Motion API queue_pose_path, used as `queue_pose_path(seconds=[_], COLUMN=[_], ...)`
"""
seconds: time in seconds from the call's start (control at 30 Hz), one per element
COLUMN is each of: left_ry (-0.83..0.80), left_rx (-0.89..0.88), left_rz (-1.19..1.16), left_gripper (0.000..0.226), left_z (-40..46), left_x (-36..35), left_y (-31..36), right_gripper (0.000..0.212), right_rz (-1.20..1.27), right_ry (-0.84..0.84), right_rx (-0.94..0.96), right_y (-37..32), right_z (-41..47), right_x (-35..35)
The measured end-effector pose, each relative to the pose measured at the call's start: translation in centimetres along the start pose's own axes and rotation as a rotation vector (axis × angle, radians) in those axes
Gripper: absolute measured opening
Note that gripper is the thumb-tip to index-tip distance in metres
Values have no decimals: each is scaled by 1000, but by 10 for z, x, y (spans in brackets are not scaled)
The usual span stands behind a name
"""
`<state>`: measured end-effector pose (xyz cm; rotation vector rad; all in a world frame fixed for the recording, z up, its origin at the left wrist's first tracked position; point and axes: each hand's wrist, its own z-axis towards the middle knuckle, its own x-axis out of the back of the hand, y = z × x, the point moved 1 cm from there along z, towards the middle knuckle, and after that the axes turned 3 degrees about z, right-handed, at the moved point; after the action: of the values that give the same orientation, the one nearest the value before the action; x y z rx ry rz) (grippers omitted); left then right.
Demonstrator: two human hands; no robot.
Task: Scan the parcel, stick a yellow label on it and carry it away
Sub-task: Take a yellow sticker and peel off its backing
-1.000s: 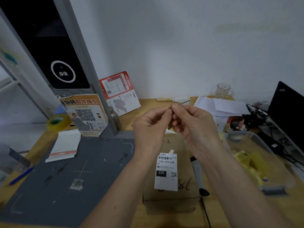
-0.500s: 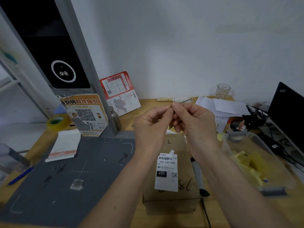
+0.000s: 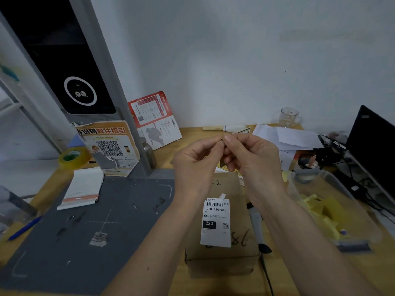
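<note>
A brown cardboard parcel [image 3: 236, 185] lies on the wooden desk in front of me, with a white shipping label [image 3: 215, 224] reading 220-220-C40 on its top. My left hand [image 3: 196, 163] and my right hand [image 3: 253, 159] are raised above the parcel's far end, fingertips pressed together. Between them they pinch a small thin sticker [image 3: 222, 139], almost wholly hidden by the fingers; its colour is unclear. A handheld scanner [image 3: 255, 220] lies beside the parcel's right side under my right forearm. Yellow labels [image 3: 324, 212] sit loose in a clear plastic bin [image 3: 352, 245] at the right.
A grey mat [image 3: 85, 231] covers the desk's left part, below a dark kiosk screen [image 3: 79, 95]. A notepad [image 3: 83, 189], tape roll [image 3: 73, 157] and blue pen [image 3: 23, 228] lie at the left. Papers [image 3: 288, 135], a glass cup [image 3: 289, 116], cables and a laptop [image 3: 372, 142] crowd the right.
Both hands stay in nearly the same spot above the parcel; only the fingertips shift slightly around the small sticker. The parcel has not moved.
</note>
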<state>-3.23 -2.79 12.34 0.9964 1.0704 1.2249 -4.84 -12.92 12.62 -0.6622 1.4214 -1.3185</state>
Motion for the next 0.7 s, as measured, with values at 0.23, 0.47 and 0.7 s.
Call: queue_pose_path(seconds=[0.23, 0.47, 0.7], left_ry=[-22, -23, -26], left_rx=[-5, 7, 4], left_rz=[-11, -33, -32], left_gripper=[19, 25, 22], left_z=[-2, -5, -7], left_x=[-1, -3, -5], left_y=[1, 4, 5], right_gripper=[17, 18, 14], right_rz=[23, 73, 56], right_ry=[0, -6, 1], right_rx=[-10, -46, -49], right_y=[-1, 1, 2], right_z=[-1, -2, -2], right_x=[1, 3, 4])
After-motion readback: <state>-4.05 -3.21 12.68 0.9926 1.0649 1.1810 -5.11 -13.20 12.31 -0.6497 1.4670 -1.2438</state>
